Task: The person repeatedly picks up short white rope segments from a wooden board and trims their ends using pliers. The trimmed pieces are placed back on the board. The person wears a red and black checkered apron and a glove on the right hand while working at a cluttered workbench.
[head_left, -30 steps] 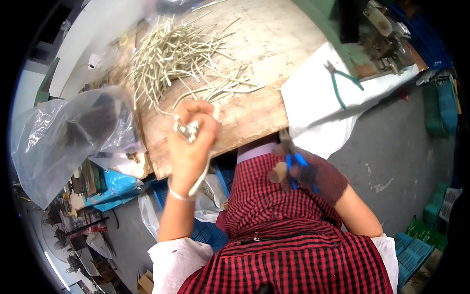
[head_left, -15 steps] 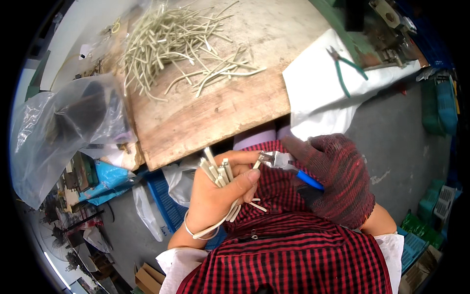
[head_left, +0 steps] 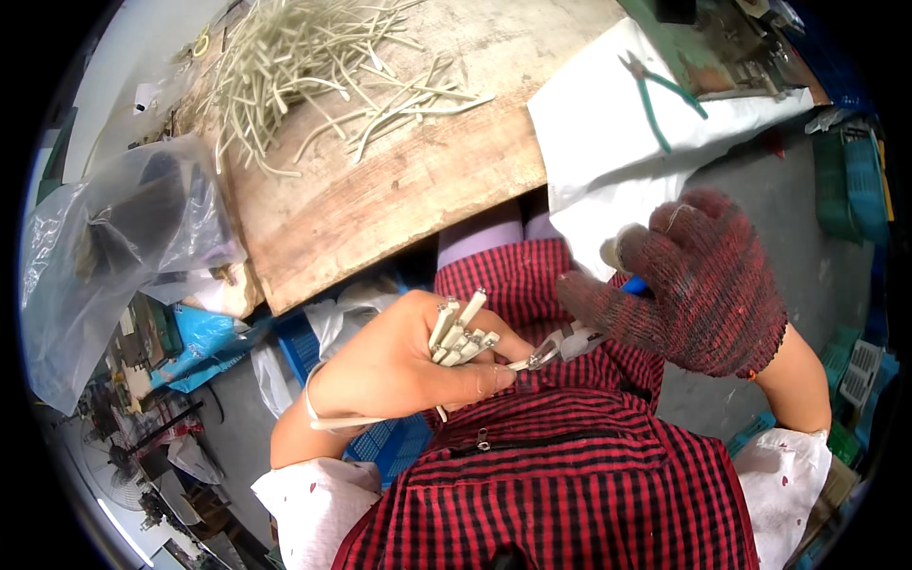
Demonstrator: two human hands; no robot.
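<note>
My bare left hand (head_left: 394, 375) is closed around a bundle of short cream cables (head_left: 460, 334), whose ends with small metal tips stick up past the fingers. Between thumb and forefinger one cable end (head_left: 519, 365) points to the right. A cream loop (head_left: 328, 418) passes around the left wrist. Gripped in my right hand (head_left: 698, 285), which wears a dark red and black knitted glove, are blue-handled pliers (head_left: 573, 340). Their metal jaws are at the tip of the pinched cable; whether they bite on it is too small to tell.
A large heap of cream cables (head_left: 275, 71) covers the far left of the wooden table (head_left: 399, 204). Green-handled pliers (head_left: 655, 100) rest on a white sheet (head_left: 589, 123) at the right. Clear plastic (head_left: 133, 228) hangs at the left. Below the table is a blue crate (head_left: 394, 446).
My left hand has turned, tipping the bundle's ends to the right. The right hand has moved up and right, and the pliers' jaws now slant down to the left. The view has shifted slightly.
</note>
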